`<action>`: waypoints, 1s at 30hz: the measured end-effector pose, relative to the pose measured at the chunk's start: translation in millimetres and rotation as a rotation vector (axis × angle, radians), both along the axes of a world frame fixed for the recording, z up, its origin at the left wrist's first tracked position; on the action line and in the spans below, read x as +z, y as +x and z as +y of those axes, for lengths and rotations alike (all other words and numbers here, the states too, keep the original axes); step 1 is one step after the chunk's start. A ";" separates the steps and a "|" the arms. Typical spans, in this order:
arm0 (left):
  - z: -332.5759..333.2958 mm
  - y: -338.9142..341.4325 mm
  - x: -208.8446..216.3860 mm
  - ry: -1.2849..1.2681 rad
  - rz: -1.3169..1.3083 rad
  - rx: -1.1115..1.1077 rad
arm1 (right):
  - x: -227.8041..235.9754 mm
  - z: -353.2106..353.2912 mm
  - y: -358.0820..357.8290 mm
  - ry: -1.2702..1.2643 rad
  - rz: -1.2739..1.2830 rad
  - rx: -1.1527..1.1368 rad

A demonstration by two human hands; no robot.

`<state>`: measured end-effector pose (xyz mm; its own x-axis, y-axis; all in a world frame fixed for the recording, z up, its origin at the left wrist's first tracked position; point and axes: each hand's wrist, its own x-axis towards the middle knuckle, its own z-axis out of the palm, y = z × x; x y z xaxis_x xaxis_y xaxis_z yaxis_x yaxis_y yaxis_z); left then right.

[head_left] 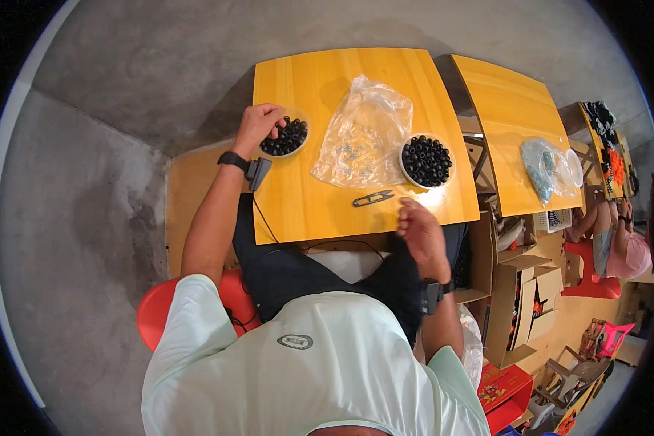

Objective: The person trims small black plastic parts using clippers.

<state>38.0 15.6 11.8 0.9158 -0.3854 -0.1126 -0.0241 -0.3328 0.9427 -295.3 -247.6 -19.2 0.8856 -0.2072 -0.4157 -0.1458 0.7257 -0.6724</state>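
While holding the left grip (259,125) bunched over black beads (292,136) in the left bowl (287,154) on the desk (301,214), holds the right grip (421,229) curled just near-right of the snips (373,198); cannot tell whether clamped on anything with either.

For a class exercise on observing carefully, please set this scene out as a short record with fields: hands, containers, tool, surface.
Left hand: at the black beads in the left bowl; grip unclear
Right hand: by the table's near edge, partly curled; whether it holds anything is unclear
Right bowl: full of similar black beads
Between bowls: clear plastic bag, with small bluish specks
Tool: dark snips, lying nearer the person than the bag
Surface: yellow wood-grain table
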 end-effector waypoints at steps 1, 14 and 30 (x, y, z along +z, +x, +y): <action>2.3 -7.6 4.0 0.003 -0.003 0.012 | -4.2 15.7 11.4 0.020 -0.034 0.069; -24.8 -161.5 11.5 0.237 -0.744 -0.441 | -10.6 109.3 100.0 0.382 0.013 0.120; 7.7 9.6 -3.0 0.786 -0.513 -0.444 | -33.9 87.1 68.1 0.229 0.104 0.201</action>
